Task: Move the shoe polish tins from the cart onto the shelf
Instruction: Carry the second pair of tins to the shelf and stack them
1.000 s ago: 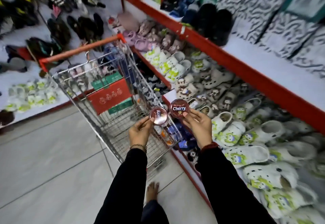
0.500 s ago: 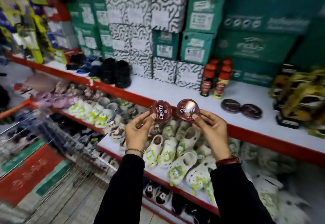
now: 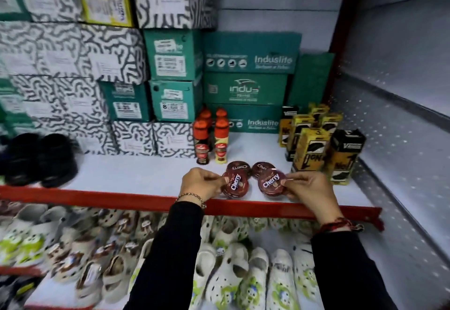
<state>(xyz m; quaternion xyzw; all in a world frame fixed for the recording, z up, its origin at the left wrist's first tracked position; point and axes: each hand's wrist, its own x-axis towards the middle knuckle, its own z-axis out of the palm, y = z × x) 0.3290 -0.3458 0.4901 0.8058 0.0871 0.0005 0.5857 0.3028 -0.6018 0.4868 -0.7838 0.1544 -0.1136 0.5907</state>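
My left hand (image 3: 201, 184) grips a round dark red "Cherry" shoe polish tin (image 3: 235, 184), held low over the front of the white shelf (image 3: 136, 176). My right hand (image 3: 308, 189) grips a second Cherry tin (image 3: 270, 184) beside it. Both tins are tilted towards me, and whether they touch the shelf I cannot tell. Two more tins (image 3: 239, 166) (image 3: 261, 167) lie flat on the shelf just behind the held ones. The cart is out of view.
Polish bottles (image 3: 201, 141) with red caps stand behind the tins. Yellow and black boxes (image 3: 311, 149) stand at the right. Green and patterned shoe boxes (image 3: 170, 76) are stacked at the back. Black shoes (image 3: 40, 159) sit at the left. The shelf has a red front edge (image 3: 97, 199); white clogs (image 3: 229, 273) lie below.
The view has swung from the cart to the shelf. Both hands have carried their tins forward and down to the front of the shelf, in front of the two lying tins.
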